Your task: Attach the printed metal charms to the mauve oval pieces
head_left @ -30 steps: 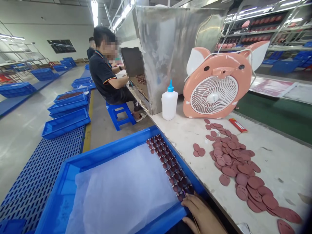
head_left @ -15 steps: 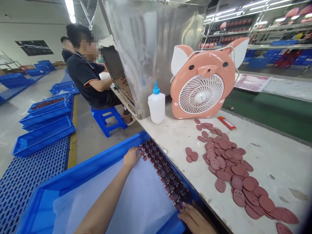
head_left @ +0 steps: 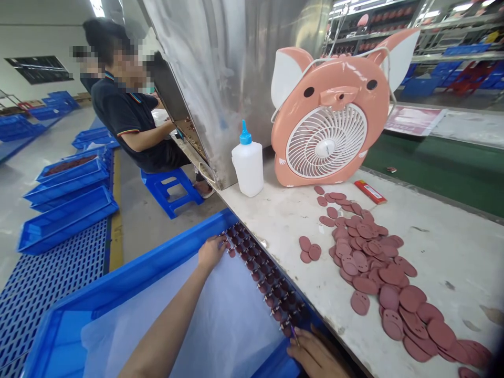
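Note:
Inside a blue plastic tray (head_left: 129, 273) lined with a white sheet (head_left: 212, 310), rows of small dark-red round pieces (head_left: 262, 275) with pale tips run along the right side. My left hand (head_left: 211, 252) reaches to the far end of these rows, fingers bent together at the end pieces; what they pinch, if anything, is hidden. At the near end, my right hand (head_left: 315, 353) grips a thin purple metal tool (head_left: 294, 335), whose exact kind I cannot make out. The tool's tip is beside the nearest pieces.
On the white tabletop lie a pile of flat reddish ovals (head_left: 366, 247), a red box (head_left: 370, 192), a white bottle (head_left: 249, 167) with blue cap and a pig-shaped fan (head_left: 326, 126). A person (head_left: 126, 115) sits beyond the metal hood (head_left: 232, 68). Blue trays (head_left: 66, 218) stand left.
The view has shifted slightly, so the fan and bottle look a little nearer. Both hands stay at about the same places along the rows.

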Available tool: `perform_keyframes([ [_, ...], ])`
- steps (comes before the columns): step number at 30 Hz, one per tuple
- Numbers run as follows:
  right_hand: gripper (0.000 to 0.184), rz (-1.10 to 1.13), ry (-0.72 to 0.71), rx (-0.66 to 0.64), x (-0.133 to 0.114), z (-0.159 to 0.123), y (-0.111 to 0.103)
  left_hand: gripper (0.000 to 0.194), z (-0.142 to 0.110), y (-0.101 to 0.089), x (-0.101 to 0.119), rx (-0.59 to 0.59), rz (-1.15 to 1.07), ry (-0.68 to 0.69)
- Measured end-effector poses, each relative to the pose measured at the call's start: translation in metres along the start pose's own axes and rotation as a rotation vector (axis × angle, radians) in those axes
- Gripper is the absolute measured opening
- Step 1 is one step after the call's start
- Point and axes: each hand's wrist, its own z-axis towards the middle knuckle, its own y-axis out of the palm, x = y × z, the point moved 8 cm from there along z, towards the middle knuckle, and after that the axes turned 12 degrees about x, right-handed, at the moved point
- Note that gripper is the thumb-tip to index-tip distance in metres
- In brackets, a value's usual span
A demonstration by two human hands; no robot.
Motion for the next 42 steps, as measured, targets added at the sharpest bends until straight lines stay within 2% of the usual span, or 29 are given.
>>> perform_keyframes([
  [7, 0.042, -0.020, -0.006, -0.005, -0.002, 0.004, -0.004, 0.029, 0.002, 0.002, 0.003, 0.026, -0.037, 0.025],
  [11, 0.039, -0.024, -0.007, -0.005, -0.003, 0.004, -0.004, 0.028, -0.001, -0.004, 0.005, 0.071, -0.061, 0.032],
  [15, 0.037, -0.023, 0.004, 0.002, -0.004, 0.004, -0.003, 0.028, -0.014, -0.014, 0.009, 0.136, -0.088, 0.058],
  [21, 0.037, -0.005, 0.020, 0.001, -0.003, 0.002, -0.002, 0.026, -0.035, -0.005, 0.016, 0.095, -0.099, 0.074],
  [32, 0.039, 0.021, 0.034, -0.018, -0.003, 0.001, -0.002, 0.025, -0.035, 0.004, 0.015, 0.050, -0.081, -0.003],
  [38, 0.037, 0.041, 0.053, -0.018, -0.001, 0.002, 0.001, 0.026, -0.036, -0.001, 0.016, 0.100, -0.072, 0.011],
  [42, 0.043, 0.060, 0.073, -0.022, 0.000, 0.004, -0.002, 0.026, -0.036, -0.005, 0.020, 0.158, -0.062, 0.033],
])
